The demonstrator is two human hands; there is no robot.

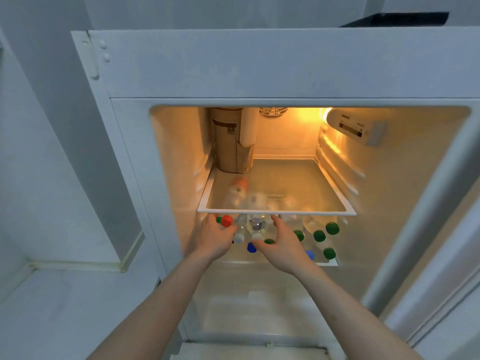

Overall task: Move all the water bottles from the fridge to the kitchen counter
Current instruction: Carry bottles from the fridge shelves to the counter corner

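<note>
Both forearms reach up from the lower frame; the left hand [217, 236] and right hand [279, 239] are spread, gripping nothing yet. Water bottles [255, 233] lie between them at centre frame, caps toward the camera, under the glass shelf [275, 211].

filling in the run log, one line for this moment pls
phase: reach into fridge | left hand: at red-capped bottle | right hand: among bottles | grip: unclear | counter: out of view

Green caps [332, 228], blue caps [251, 247] and one red cap [227, 220] are seen on clear bottles [255, 227]; the fridge [259, 63] is white.
</note>
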